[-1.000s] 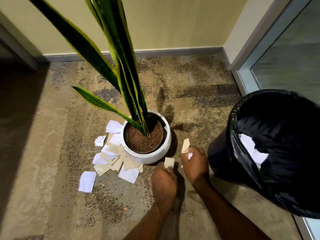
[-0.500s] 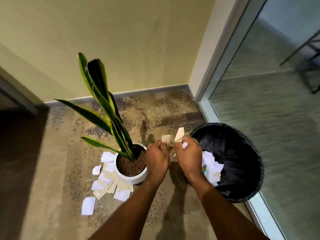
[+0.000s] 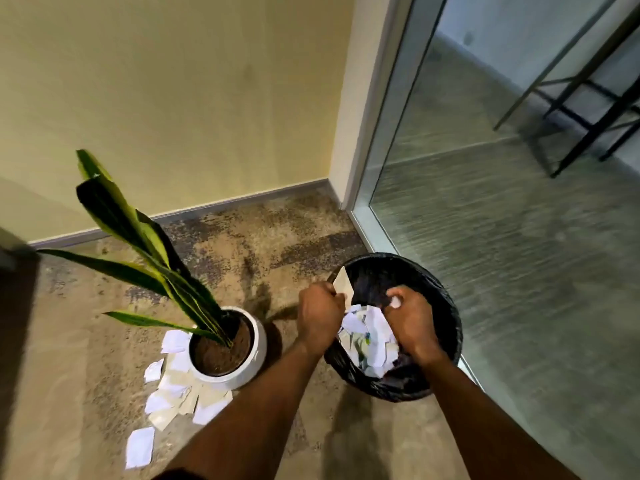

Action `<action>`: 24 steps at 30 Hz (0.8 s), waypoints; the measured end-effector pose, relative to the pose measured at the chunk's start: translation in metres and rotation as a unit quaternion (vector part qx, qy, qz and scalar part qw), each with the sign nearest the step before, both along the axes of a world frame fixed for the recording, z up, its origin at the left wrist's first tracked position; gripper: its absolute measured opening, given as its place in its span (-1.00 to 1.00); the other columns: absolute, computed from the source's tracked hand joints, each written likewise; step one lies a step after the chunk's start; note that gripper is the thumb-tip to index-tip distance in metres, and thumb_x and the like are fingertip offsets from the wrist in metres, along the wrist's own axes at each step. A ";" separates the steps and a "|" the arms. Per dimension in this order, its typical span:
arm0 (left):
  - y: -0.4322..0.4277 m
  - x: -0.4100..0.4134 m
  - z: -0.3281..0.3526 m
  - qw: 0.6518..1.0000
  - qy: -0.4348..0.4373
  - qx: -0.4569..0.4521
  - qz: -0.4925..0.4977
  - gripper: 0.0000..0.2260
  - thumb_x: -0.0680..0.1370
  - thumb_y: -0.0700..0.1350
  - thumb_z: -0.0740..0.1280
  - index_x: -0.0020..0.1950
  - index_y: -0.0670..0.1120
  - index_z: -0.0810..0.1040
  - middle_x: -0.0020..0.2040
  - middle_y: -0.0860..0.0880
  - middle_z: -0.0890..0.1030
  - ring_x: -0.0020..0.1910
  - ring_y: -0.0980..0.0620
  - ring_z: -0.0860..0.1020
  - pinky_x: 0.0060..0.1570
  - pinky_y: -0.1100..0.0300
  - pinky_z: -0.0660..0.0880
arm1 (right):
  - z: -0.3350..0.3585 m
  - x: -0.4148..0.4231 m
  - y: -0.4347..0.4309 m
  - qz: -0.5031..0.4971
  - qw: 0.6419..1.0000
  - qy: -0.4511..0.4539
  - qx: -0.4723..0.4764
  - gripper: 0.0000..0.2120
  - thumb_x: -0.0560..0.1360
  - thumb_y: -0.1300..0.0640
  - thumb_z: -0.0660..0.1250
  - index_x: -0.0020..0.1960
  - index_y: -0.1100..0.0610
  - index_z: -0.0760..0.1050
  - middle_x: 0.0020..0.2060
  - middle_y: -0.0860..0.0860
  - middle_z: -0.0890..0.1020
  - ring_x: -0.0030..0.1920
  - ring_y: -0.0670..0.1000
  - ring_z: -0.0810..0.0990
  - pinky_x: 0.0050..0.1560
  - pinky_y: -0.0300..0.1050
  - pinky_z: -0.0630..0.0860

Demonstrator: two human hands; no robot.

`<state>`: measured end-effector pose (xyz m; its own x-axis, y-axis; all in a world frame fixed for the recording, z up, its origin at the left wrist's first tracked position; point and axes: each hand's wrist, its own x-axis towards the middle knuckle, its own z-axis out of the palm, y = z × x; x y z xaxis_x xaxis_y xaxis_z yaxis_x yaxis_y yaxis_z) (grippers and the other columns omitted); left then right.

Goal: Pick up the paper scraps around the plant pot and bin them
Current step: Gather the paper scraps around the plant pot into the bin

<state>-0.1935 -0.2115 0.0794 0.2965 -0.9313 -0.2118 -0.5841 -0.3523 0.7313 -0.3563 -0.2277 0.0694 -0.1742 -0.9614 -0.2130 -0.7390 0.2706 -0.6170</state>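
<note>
1. The left hand (image 3: pixel 320 313) is curled round a flat beige scrap (image 3: pixel 343 281). The scrap is stiff and straight-edged, and it sticks up past the knuckles at the left rim of the bin (image 3: pixel 446 306).
2. The right hand (image 3: pixel 412 322) hangs over the bin's mouth, its fingers bent and pinching a small crumpled white scrap (image 3: pixel 394 301). The two hands are apart, with the opening between them.
3. The bin is round and lined with a glossy, wrinkled black bag. Inside lies a heap of torn paper (image 3: pixel 367 336), white and creased. One piece has a fleck of coloured print too small to read.
4. Left of the bin, the plant pot (image 3: pixel 258 344) is a smooth, white, rounded bowl. It holds crumbly brown soil and long, stiff green leaves (image 3: pixel 149 244) edged in yellow.
5. Flat, angular paper scraps (image 3: pixel 180 393), white and beige, overlap on the floor against the pot's left and near sides. A lone square (image 3: pixel 140 446) lies apart, nearer.
6. The carpet (image 3: pixel 86 341) is mottled tan and brown. On the right stands a glass panel (image 3: pixel 519 237).
</note>
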 end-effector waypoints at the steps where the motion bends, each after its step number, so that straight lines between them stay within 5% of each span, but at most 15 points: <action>1: 0.000 -0.003 -0.002 1.000 0.002 0.003 0.000 -0.80 0.49 -0.14 0.38 -0.29 -0.21 0.59 -0.28 -0.21 0.64 -0.24 -0.17 0.59 -0.27 0.16 0.31 | -0.003 -0.004 -0.001 -0.001 1.000 0.002 -0.003 -0.67 0.33 0.33 0.31 0.03 0.08 0.62 -0.07 0.18 0.64 -0.02 0.16 0.61 -0.02 -0.17 0.45; 6: -0.001 -0.017 -0.013 1.000 -0.002 0.021 -0.008 -0.74 0.53 -0.10 0.34 -0.30 -0.22 0.57 -0.32 -0.20 0.63 -0.33 -0.15 0.57 -0.27 0.13 0.45 | -0.005 -0.014 -0.002 -0.009 1.000 0.008 -0.026 -0.63 0.36 0.41 0.23 0.07 0.17 0.63 -0.11 0.15 0.68 -0.05 0.15 0.63 -0.11 -0.28 0.36; 12: 0.004 -0.032 -0.022 0.996 0.018 0.009 -0.092 -0.70 0.55 -0.06 0.30 -0.32 -0.19 0.55 -0.43 -0.16 0.56 -0.48 -0.07 0.45 -0.40 0.11 0.36 | -0.006 -0.006 0.000 0.006 0.999 -0.017 -0.043 -0.74 0.41 0.33 0.30 0.06 0.19 0.61 -0.12 0.13 0.67 -0.05 0.13 0.62 -0.05 -0.19 0.48; 16: 0.017 -0.034 -0.018 0.992 0.041 -0.019 -0.116 -0.75 0.50 -0.06 0.18 -0.22 -0.16 0.56 -0.34 -0.12 0.59 -0.39 -0.07 0.52 -0.38 0.10 0.39 | -0.003 0.023 0.004 0.041 0.995 -0.044 -0.080 -0.79 0.42 0.30 0.37 0.05 0.19 0.61 -0.07 0.14 0.64 -0.06 0.08 0.63 0.01 -0.12 0.54; 24: 0.101 0.086 -0.063 0.993 -0.001 -0.092 0.077 -0.74 0.49 -0.13 0.20 0.03 -0.08 0.66 -0.04 -0.05 0.70 -0.08 -0.06 0.63 -0.07 0.11 0.53 | -0.035 0.142 0.056 0.184 0.975 -0.021 -0.123 -0.79 0.37 0.30 0.31 -0.02 0.20 0.61 -0.06 0.15 0.60 -0.11 0.14 0.58 -0.04 -0.12 0.49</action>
